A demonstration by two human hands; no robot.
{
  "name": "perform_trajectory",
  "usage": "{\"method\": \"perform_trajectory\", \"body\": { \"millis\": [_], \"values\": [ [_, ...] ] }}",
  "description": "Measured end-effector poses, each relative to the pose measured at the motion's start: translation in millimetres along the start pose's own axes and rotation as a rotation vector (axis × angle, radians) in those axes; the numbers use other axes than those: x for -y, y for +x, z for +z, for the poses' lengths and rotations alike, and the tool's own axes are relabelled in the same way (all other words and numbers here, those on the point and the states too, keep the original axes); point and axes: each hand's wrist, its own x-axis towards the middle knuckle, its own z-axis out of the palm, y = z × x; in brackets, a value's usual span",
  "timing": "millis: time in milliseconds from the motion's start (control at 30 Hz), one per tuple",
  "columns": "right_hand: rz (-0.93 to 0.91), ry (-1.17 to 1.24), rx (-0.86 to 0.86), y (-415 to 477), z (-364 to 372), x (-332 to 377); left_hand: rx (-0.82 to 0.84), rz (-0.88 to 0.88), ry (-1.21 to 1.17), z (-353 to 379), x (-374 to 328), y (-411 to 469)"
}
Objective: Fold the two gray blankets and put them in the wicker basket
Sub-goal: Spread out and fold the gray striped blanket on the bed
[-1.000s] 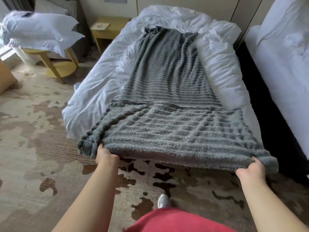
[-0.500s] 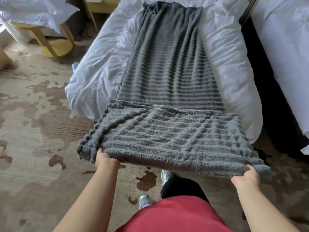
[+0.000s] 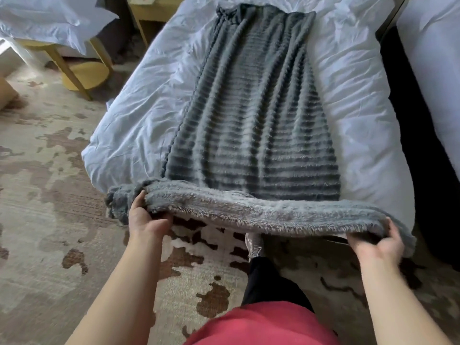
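Observation:
A gray ribbed fluffy blanket (image 3: 251,115) lies lengthwise down the middle of the white bed (image 3: 154,100), folded into a long strip. Its near end hangs past the foot of the bed and is lifted level with the mattress edge. My left hand (image 3: 146,217) grips the near left corner of that end, thumb on top. My right hand (image 3: 380,245) grips the near right corner, fingers curled under the fabric. Only one gray blanket shows. No wicker basket is in view.
A second white bed (image 3: 438,70) stands at the right, with a dark gap between the beds. At the upper left a yellow wooden table (image 3: 82,73) carries white pillows (image 3: 47,18). Patterned beige and brown carpet (image 3: 49,220) covers the floor. My foot (image 3: 254,245) is under the blanket's edge.
The near end of the blanket was spread wide and flat toward me. Both hands have moved forward to the foot of the bed, so that end now shows as a narrow raised band.

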Motion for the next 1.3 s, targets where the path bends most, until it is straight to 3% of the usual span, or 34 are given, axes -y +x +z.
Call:
{"method": "perform_trajectory", "body": {
  "millis": [333, 433, 600, 700, 800, 1000, 1167, 1300],
  "values": [
    [0.146, 0.008, 0.100, 146.5, 227.8, 4.4, 0.000, 0.040, 0.049, 201.7, 13.8, 128.9],
    [0.261, -0.176, 0.062, 196.6, 248.6, -14.5, -0.057, 0.043, 0.220, 206.3, 25.1, 166.6],
    [0.325, -0.402, -0.114, 240.2, 226.5, -31.6, -0.123, -0.104, 0.570, 183.7, 49.9, 191.9],
    [0.305, -0.485, -0.131, 252.1, 220.4, -32.8, -0.216, -0.094, 0.583, 168.3, 49.3, 202.8],
    [0.250, -0.731, -0.172, 250.5, 226.0, -46.7, -0.292, -0.078, 0.677, 160.3, 43.7, 206.6],
    [0.054, -1.198, -0.290, 230.5, 268.8, -95.5, -0.478, 0.143, 1.177, 148.8, 9.9, 212.7],
    [0.014, -1.342, -0.165, 207.1, 319.6, -158.0, -0.534, 0.211, 1.577, 139.1, -23.2, 227.0],
    [-0.079, -1.590, 0.162, 186.5, 354.3, -246.4, -0.327, 0.217, 1.684, 123.6, -39.5, 260.0]
  ]
}}
